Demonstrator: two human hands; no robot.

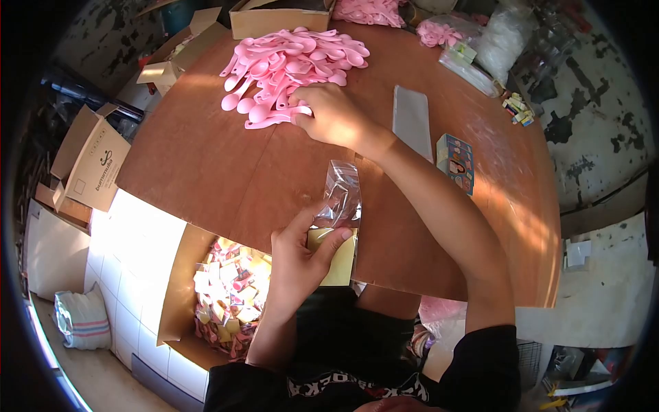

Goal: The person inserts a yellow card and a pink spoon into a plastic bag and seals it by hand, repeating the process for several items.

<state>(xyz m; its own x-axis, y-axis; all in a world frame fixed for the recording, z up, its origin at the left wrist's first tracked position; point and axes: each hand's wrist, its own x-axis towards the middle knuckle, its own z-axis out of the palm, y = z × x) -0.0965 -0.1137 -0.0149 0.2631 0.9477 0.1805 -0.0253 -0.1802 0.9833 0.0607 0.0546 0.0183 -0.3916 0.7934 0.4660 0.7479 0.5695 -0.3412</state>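
My left hand is closed on a clear plastic bag near the table's front edge. A yellow card shows inside the bag's lower part, under my thumb. Farther up the table, my right hand pinches the handle of a pink spoon at the near edge of a heap. That heap of pink spoons lies loosely piled at the back of the brown table.
An open carton of filled packets stands below the table's left edge. To the right lie a stack of clear sleeves and a small blue printed box. More cartons stand at left, with pink bundles at the back.
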